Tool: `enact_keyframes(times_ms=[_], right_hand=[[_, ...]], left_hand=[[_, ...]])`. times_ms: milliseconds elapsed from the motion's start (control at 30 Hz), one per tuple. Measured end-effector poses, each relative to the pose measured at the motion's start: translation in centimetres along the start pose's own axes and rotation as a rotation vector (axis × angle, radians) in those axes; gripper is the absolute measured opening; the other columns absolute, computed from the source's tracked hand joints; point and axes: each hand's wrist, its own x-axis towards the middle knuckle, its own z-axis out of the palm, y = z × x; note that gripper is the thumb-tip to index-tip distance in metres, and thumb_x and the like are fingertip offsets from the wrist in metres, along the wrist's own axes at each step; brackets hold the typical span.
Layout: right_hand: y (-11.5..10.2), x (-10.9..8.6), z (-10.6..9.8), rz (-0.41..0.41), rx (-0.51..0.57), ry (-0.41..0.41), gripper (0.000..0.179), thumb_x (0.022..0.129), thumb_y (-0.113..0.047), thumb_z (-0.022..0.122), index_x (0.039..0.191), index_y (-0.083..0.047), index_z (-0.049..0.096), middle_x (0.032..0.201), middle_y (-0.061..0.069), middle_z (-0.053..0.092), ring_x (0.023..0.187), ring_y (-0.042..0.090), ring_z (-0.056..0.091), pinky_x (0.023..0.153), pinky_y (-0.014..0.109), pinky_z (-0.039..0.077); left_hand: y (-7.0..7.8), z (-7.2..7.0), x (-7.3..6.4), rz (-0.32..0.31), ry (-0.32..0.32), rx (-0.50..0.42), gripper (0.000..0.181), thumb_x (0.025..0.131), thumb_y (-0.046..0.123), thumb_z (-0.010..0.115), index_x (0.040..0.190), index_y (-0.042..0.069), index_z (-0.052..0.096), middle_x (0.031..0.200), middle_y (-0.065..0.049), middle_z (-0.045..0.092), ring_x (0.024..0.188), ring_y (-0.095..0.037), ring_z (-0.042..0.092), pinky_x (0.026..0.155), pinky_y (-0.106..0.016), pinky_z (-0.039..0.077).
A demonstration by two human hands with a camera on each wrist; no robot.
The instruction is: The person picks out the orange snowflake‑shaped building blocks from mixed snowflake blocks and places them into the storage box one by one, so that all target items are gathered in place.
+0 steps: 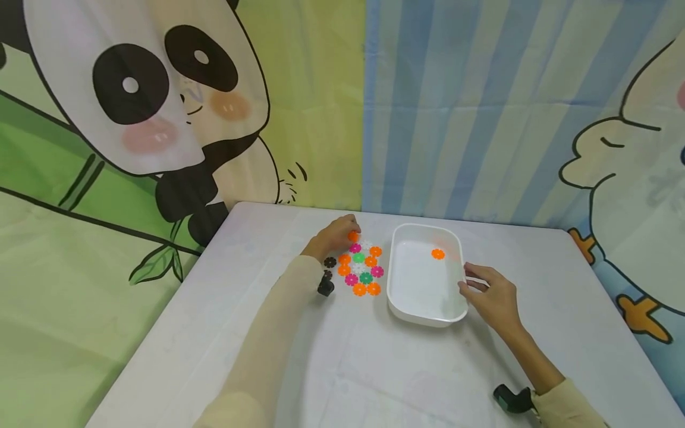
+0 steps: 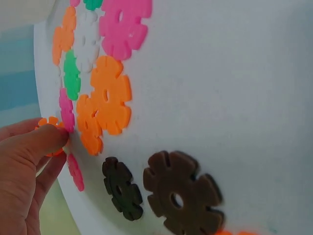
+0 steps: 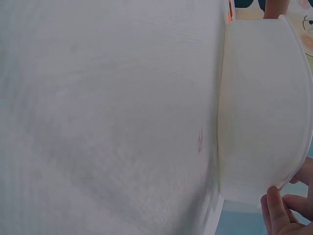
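My left hand is at the far end of a cluster of flower-shaped plastic discs. Between its thumb and fingers it pinches an orange disc. Nearby lie pink discs, green discs, white ones and more orange discs, flat on the table. Two dark discs show large in the left wrist view, the nearer one brownish. My right hand grips the right rim of a white plastic basin, thumb on the inner side. A single orange disc lies inside the basin.
A white cloth covers the table. Behind it hangs a printed curtain with a panda and blue stripes. A black wrist camera at the left sleeve overlaps the dark discs in the head view; another sits at the right cuff.
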Motion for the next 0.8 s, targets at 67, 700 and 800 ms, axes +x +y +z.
enact_keyframes(times_ms=[67, 700, 800], right_hand=[[0.0, 0.0, 0.0, 0.008, -0.005, 0.000, 0.043, 0.080, 0.003, 0.075, 0.121, 0.007, 0.063, 0.116, 0.020, 0.064, 0.095, 0.035, 0.068, 0.072, 0.007, 0.047], [-0.2, -0.2, 0.0, 0.001, -0.006, 0.002, 0.043, 0.080, 0.003, 0.075, 0.121, 0.007, 0.063, 0.116, 0.021, 0.064, 0.095, 0.035, 0.068, 0.073, 0.006, 0.047], [-0.2, -0.2, 0.0, -0.006, 0.001, 0.009, 0.043, 0.080, 0.003, 0.075, 0.121, 0.007, 0.063, 0.115, 0.020, 0.064, 0.094, 0.035, 0.068, 0.074, 0.006, 0.047]], left_hand=[[0.2, -0.2, -0.1, 0.005, -0.006, 0.006, 0.031, 0.088, 0.008, 0.071, 0.119, 0.007, 0.068, 0.115, -0.005, 0.054, 0.107, -0.021, 0.051, 0.102, -0.031, 0.042], [0.3, -1.5, -0.4, 0.053, 0.124, -0.073, 0.034, 0.086, 0.011, 0.075, 0.119, 0.004, 0.069, 0.112, -0.008, 0.060, 0.101, -0.023, 0.059, 0.088, -0.027, 0.050], [0.8, -1.8, 0.0, 0.104, 0.202, -0.145, 0.033, 0.085, 0.011, 0.075, 0.117, 0.003, 0.070, 0.107, -0.009, 0.057, 0.099, -0.025, 0.059, 0.084, -0.024, 0.052]])
